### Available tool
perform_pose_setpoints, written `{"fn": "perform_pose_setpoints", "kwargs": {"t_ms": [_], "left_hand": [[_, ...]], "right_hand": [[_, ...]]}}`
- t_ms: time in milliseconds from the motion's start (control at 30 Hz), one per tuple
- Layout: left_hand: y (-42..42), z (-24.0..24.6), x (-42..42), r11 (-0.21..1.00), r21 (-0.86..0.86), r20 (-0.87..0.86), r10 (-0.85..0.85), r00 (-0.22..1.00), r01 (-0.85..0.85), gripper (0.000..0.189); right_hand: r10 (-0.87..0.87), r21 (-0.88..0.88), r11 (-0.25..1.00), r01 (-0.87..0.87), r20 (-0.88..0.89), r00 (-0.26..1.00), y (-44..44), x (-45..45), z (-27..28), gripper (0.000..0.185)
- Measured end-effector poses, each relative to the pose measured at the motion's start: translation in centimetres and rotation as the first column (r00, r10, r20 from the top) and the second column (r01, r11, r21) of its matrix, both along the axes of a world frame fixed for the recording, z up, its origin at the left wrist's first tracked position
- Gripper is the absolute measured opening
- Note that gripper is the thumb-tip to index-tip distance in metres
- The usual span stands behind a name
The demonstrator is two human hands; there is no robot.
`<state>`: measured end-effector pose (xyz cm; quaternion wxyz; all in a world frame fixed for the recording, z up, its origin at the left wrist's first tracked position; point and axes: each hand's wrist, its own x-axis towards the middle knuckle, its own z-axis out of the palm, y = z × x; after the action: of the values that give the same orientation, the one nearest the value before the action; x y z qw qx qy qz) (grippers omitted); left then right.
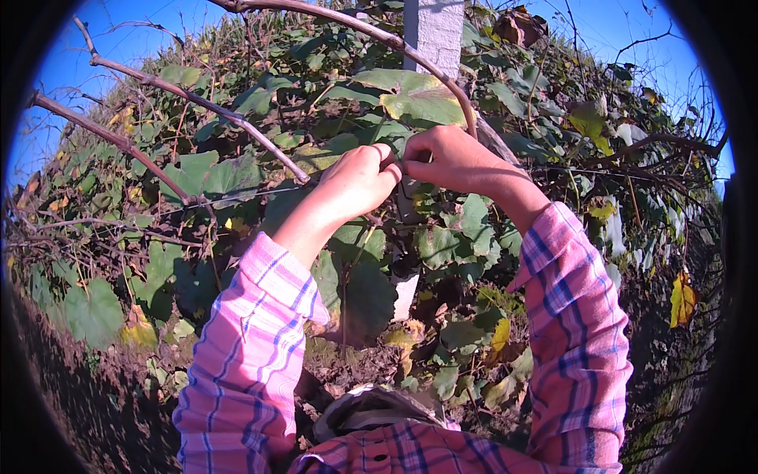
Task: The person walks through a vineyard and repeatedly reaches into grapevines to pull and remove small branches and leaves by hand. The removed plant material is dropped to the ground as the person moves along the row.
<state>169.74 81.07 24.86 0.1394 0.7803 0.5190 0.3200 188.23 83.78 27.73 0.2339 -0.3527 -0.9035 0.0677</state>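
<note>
My left hand (pixel 362 179) and my right hand (pixel 451 159) meet at the middle of the view, with thumbs and fingertips pinched close together. Whatever may lie between the fingertips is too small or hidden to make out. A thick brown grapevine cane (pixel 379 37) arches from the top and bends down behind my right hand. To the left, a second cane (pixel 219 112) slants down, its end close to my left wrist. A thin trellis wire (pixel 254 194) runs at hand height and passes behind the hands. Large green vine leaves (pixel 414 98) hang just above my fingers.
A pale post (pixel 435 37) rises behind the hands, its lower part (pixel 405 296) showing among leaves. Another cane (pixel 118 137) slants at the left; dark branches (pixel 657 142) reach in from the right. Leaf-strewn soil (pixel 349 367) lies below, near an open-topped bag or pouch (pixel 379 409) at my waist.
</note>
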Motion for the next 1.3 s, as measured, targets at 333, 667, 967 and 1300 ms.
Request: {"fn": "perform_pose_setpoints", "kwargs": {"t_ms": [333, 667, 967, 1300], "left_hand": [[-0.1, -1.5, 0.3, 0.993, 0.104, 0.140, 0.041, 0.989, -0.056, 0.015], [-2.5, -6.0, 2.7, 0.561, 0.821, -0.128, 0.362, 0.923, -0.106, 0.021], [-0.3, -9.9, 5.6, 0.983, 0.148, 0.942, -0.108, 0.319, -0.106, 0.007], [3.5, -8.9, 5.1, 0.968, 0.220, 0.908, -0.156, 0.390, -0.125, 0.021]], "right_hand": [[-0.051, -0.556, 0.831, 0.002, -0.072, 0.996, 1.9, 0.1, 0.1, 0.024], [-0.148, -0.744, 0.666, 0.053, -0.062, 0.987, 3.6, -0.8, -0.2, 0.022], [-0.194, -0.776, 0.627, 0.069, -0.070, 0.978, 3.5, -0.8, 0.0, 0.020], [-0.237, -0.867, 0.482, 0.126, 0.009, 0.972, 3.8, -1.1, 0.8, 0.014]]}}
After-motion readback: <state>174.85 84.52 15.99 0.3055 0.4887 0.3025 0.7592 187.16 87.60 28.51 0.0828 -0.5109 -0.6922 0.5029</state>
